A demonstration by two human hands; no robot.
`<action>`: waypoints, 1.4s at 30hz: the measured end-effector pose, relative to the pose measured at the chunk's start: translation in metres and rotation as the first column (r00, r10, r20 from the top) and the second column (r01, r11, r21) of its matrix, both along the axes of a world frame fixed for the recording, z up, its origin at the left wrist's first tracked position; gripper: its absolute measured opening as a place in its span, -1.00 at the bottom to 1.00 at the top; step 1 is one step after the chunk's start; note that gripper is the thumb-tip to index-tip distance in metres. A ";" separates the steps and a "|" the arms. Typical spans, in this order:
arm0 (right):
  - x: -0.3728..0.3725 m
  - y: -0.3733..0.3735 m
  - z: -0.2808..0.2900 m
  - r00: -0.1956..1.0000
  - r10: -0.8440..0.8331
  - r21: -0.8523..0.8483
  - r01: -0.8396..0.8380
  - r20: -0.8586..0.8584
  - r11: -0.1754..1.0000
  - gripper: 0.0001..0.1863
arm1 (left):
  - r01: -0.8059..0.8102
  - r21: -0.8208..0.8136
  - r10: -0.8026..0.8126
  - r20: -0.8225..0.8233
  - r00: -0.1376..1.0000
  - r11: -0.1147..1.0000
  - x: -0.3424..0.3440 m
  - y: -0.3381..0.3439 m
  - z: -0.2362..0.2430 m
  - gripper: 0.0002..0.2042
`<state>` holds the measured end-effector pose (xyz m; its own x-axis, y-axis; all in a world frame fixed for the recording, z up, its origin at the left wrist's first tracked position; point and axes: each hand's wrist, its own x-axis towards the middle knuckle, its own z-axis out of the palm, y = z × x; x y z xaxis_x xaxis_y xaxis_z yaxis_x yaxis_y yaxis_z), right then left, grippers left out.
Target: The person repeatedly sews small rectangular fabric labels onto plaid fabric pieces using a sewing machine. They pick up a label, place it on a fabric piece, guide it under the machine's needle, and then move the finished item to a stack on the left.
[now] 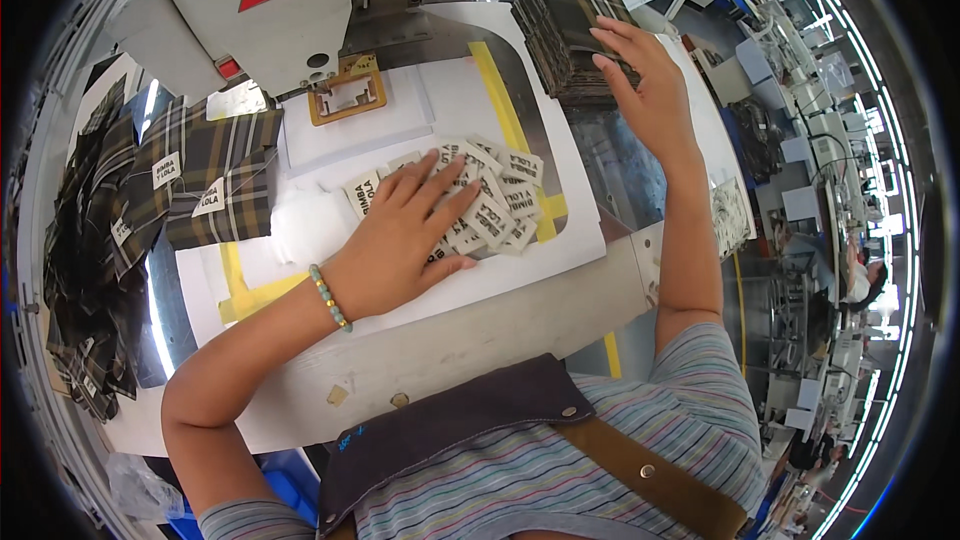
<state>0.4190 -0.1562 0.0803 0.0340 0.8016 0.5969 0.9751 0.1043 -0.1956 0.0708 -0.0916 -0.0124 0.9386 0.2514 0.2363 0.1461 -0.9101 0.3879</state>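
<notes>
My left hand (395, 240) lies with fingers spread on a loose pile of small white fabric labels (492, 218) with dark lettering. It holds nothing that I can see; its palm hides part of the pile. At the far right, my right hand (650, 80) reaches to a tall stack of folded plaid fabric pieces (560, 30). Its fingers are apart at the stack's right side; whether the fingertips touch the cloth I cannot tell. Left of the labels, plaid pieces (235, 165) with white labels on them lie overlapped.
A white sewing machine head (260, 30) stands at the back, with an orange-brown clamp frame (320, 112) below it. White sheeting held by yellow tape (500, 100) covers the worktop. A white, soft-looking lump (305, 225) sits by my left wrist. More plaid cloth (90, 290) hangs at far left.
</notes>
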 end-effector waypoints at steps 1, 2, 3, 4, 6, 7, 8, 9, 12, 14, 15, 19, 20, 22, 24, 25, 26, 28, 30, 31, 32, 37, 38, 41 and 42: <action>0.008 0.004 -0.004 0.999 -0.030 -0.038 0.031 0.028 0.999 -0.69 | 0.032 -0.009 -0.032 -0.008 0.999 0.999 0.001 -0.001 0.001 -0.16; 0.010 0.008 -0.010 0.998 -0.049 -0.080 0.052 0.045 0.995 -0.69 | 0.033 -0.022 -0.033 0.010 0.999 0.999 -0.003 -0.003 0.003 -0.18; 0.013 0.010 -0.011 0.997 -0.049 -0.067 0.054 0.062 0.996 -0.70 | 0.033 -0.037 -0.032 0.028 0.999 0.999 -0.006 -0.006 0.006 -0.20; 0.016 0.012 -0.010 0.996 -0.049 -0.055 0.054 0.079 0.997 -0.71 | 0.032 -0.052 -0.029 0.047 0.998 0.998 -0.010 -0.009 0.009 -0.21; 0.001 0.017 -0.013 0.994 -0.048 0.009 0.048 0.101 0.999 -0.74 | -0.011 0.056 0.006 0.101 0.995 0.998 -0.023 -0.007 0.012 -0.29; -0.006 0.019 -0.011 0.988 0.017 0.060 -0.027 0.153 0.998 -0.75 | -0.034 0.105 0.023 0.101 0.995 0.994 -0.031 -0.002 0.015 -0.31; -0.013 0.019 -0.010 0.976 0.071 0.111 -0.095 0.205 0.989 -0.76 | -0.047 0.154 0.032 0.099 0.995 0.987 -0.038 0.003 0.020 -0.33; -0.030 0.018 -0.010 0.977 0.128 0.099 -0.146 0.168 0.984 -0.78 | -0.091 0.205 0.071 0.106 0.992 0.974 -0.046 0.013 0.025 -0.41; -0.078 0.018 -0.014 0.911 0.406 -0.071 -0.401 0.074 0.913 -0.79 | -0.206 0.220 0.189 0.099 0.977 0.953 -0.078 0.061 0.028 -0.56; -0.116 0.022 -0.021 0.830 0.557 -0.145 -0.546 0.046 0.825 -0.79 | -0.231 0.127 0.217 0.111 0.970 0.965 -0.099 0.095 0.017 -0.58; -0.133 0.023 -0.023 0.785 0.619 -0.181 -0.604 0.034 0.776 -0.79 | -0.250 0.154 0.233 0.120 0.965 0.956 -0.103 0.105 0.008 -0.57; -0.189 0.033 -0.044 0.643 0.760 -0.184 -0.739 0.098 0.648 -0.80 | -0.290 0.127 0.274 0.134 0.952 0.948 -0.114 0.122 -0.005 -0.53; -0.198 0.035 -0.047 0.619 0.772 -0.224 -0.739 0.145 0.635 -0.79 | -0.294 0.086 0.282 0.131 0.950 0.952 -0.116 0.124 -0.004 -0.51; -0.211 0.037 -0.057 0.584 0.762 -0.261 -0.718 0.280 0.646 -0.77 | -0.313 0.180 0.298 0.102 0.949 0.933 -0.125 0.134 -0.010 -0.49; -0.221 0.042 -0.072 0.538 0.709 -0.242 -0.692 0.456 0.680 -0.77 | -0.366 0.237 0.350 0.111 0.930 0.900 -0.140 0.147 -0.019 -0.49; -0.224 0.043 -0.074 0.539 0.701 -0.238 -0.687 0.467 0.686 -0.77 | -0.404 0.245 0.388 0.113 0.915 0.881 -0.145 0.156 -0.023 -0.49; -0.227 0.044 -0.075 0.535 0.697 -0.236 -0.686 0.478 0.688 -0.77 | -0.435 0.253 0.421 0.112 0.900 0.864 -0.152 0.164 -0.027 -0.48; -0.229 0.043 -0.077 0.540 0.691 -0.230 -0.683 0.480 0.693 -0.78 | -0.491 0.280 0.479 0.116 0.870 0.825 -0.162 0.179 -0.032 -0.48; -0.229 0.044 -0.075 0.558 0.696 -0.234 -0.679 0.452 0.696 -0.79 | -0.526 0.314 0.525 0.097 0.846 0.790 -0.169 0.191 -0.032 -0.46; -0.229 0.044 -0.074 0.578 0.704 -0.234 -0.680 0.412 0.695 -0.79 | -0.527 0.312 0.528 0.089 0.845 0.791 -0.173 0.197 -0.031 -0.46; -0.228 0.043 -0.074 0.600 0.709 -0.235 -0.678 0.369 0.696 -0.80 | -0.524 0.310 0.527 0.079 0.846 0.794 -0.176 0.203 -0.031 -0.45; -0.223 0.046 -0.072 0.679 0.706 -0.227 -0.668 0.203 0.708 -0.92 | -0.569 0.316 0.555 0.141 0.820 0.759 -0.201 0.220 -0.027 -0.50; -0.224 0.047 -0.075 0.696 0.697 -0.193 -0.670 0.170 0.716 -0.95 | -0.588 0.351 0.554 0.203 0.807 0.729 -0.200 0.220 -0.026 -0.54; -0.225 0.046 -0.067 0.748 0.663 -0.210 -0.642 0.041 0.737 -0.89 | -0.642 0.319 0.543 0.349 0.764 0.697 -0.196 0.206 -0.016 -0.66; -0.225 0.045 -0.063 0.762 0.647 -0.235 -0.630 -0.007 0.740 -0.86 | -0.657 0.288 0.542 0.389 0.745 0.697 -0.191 0.190 -0.005 -0.70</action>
<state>0.1941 -0.1108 0.0177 -0.5672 0.7247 0.3912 0.7063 0.6724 -0.2215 -0.1202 0.0984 -0.0171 0.5070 0.5729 0.6440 0.6623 -0.7371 0.1343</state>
